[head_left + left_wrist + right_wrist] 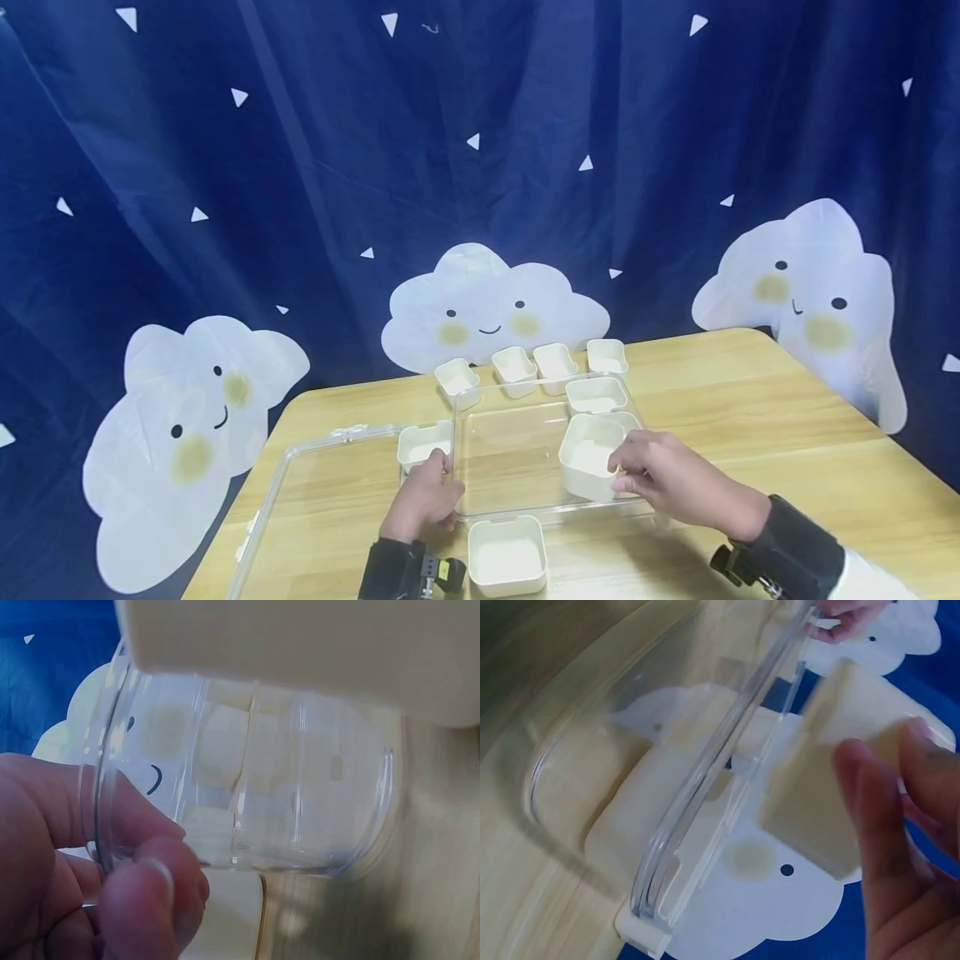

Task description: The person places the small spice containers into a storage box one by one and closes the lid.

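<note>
A clear plastic box (506, 446) stands at the middle of the table. My left hand (425, 500) grips its left side; in the left wrist view the thumb and fingers pinch the clear rim (105, 787). My right hand (675, 479) holds a cream rectangular bin (585, 482) by its right wall, over the box's right part. The right wrist view shows this bin (817, 787) between thumb and fingers, tilted and apart from the clear rim. Another cream bin (581, 403) sits inside the box at its back right corner.
Several small cream bins (516, 379) line up behind the box. One bin (415, 447) stands beside the left hand, another (507, 575) in front of the box. A clear lid-like frame (273, 487) lies at the left. A blue curtain (480, 192) hangs behind the wooden table (772, 417).
</note>
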### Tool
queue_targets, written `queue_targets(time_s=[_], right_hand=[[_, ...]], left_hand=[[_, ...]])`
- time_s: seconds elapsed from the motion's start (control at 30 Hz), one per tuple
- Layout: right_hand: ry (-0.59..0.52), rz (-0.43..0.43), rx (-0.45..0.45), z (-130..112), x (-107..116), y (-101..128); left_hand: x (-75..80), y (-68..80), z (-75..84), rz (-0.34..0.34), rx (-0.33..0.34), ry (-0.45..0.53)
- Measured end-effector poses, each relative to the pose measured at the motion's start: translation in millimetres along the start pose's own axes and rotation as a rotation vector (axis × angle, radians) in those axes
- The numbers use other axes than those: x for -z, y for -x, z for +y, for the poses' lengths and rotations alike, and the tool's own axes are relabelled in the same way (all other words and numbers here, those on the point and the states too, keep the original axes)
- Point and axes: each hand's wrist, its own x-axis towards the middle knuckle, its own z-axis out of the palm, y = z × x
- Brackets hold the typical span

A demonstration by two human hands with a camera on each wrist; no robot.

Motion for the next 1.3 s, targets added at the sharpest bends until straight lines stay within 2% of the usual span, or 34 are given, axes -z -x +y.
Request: queue_targets(time_s=[0.13, 0.67, 0.87, 1.1, 1.3], right_hand=[[0.057, 0.056, 0.063, 2.5, -2.1, -1.5], [0.352, 0.163, 0.124, 5.1, -11.2, -1.1], [0.4, 0.161, 0.131, 4.9, -17.1, 0.3], [0.406, 0.133, 0.127, 3.9, -21.9, 1.0], [0.42, 0.165, 0.179, 4.0, -25.6, 0.1]], left_hand=[[0.5, -0.1, 0.6, 0.004, -0.003, 0.002], [1.7, 0.7, 2.3, 0.002, 0.003, 0.0], [1.1, 0.3, 1.3, 0.0, 0.01, -0.001], [1.0, 0.5, 1.1, 0.0, 0.007, -0.012], [0.9, 1.1, 1.9, -0.007, 0.009, -0.018]])
